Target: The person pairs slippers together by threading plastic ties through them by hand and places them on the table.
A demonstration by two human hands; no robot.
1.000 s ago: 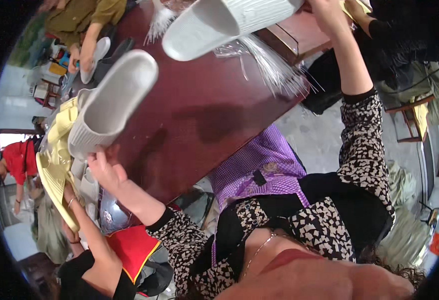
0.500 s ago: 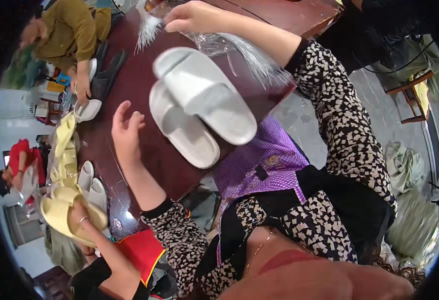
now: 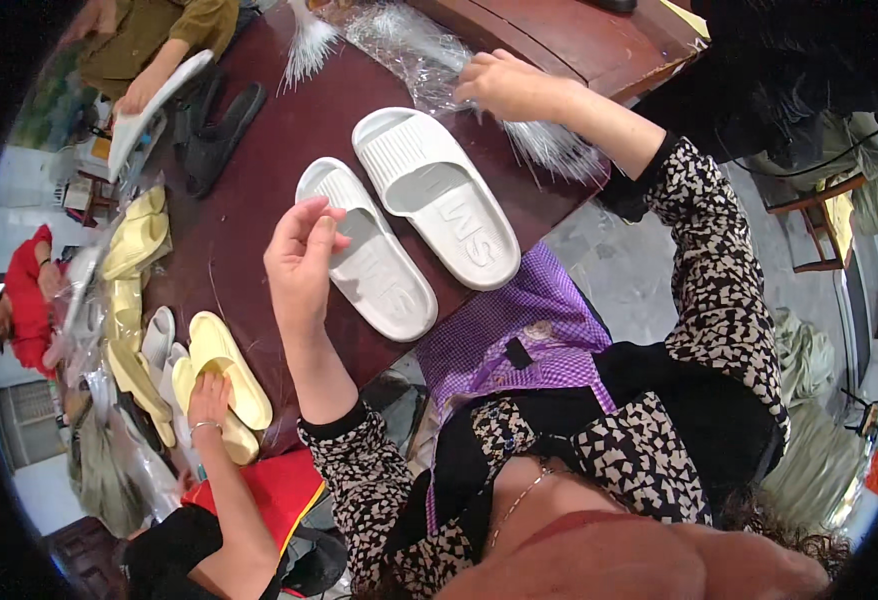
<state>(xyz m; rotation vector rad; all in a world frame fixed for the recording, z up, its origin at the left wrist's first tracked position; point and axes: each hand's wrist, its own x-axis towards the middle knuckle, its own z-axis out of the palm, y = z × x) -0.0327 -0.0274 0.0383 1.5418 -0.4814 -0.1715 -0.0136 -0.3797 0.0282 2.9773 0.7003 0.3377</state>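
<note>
Two light grey slide sandals lie side by side, soles down, on the dark red table: the left slide [image 3: 384, 285] and the right slide [image 3: 464, 215]. Raised letters mark their footbeds. My left hand [image 3: 302, 262] hovers at the strap of the left slide, its fingers loosely bent and partly apart, nothing visible in them. Beyond the slides, my right hand [image 3: 519, 88] is over a bundle of thin white plastic strands [image 3: 559, 150], fingers curled together. Whether it pinches any strand is hidden. A clear plastic wrapper [image 3: 404, 55] lies beside its fingertips.
Another white strand bundle [image 3: 309, 45] lies at the far edge. To the left are black slides [image 3: 214, 135], yellow slides [image 3: 139, 235] and a co-worker's hand [image 3: 209, 400] on a yellow pair. Another person's hand [image 3: 144, 90] holds a white slide. The table corner [image 3: 599, 185] is right.
My right hand has moved right and nearer, to the other strand bundle. My left hand has moved right to the left slide. The slides now lie apart, not overlapping. The co-worker's yellow pair is set down.
</note>
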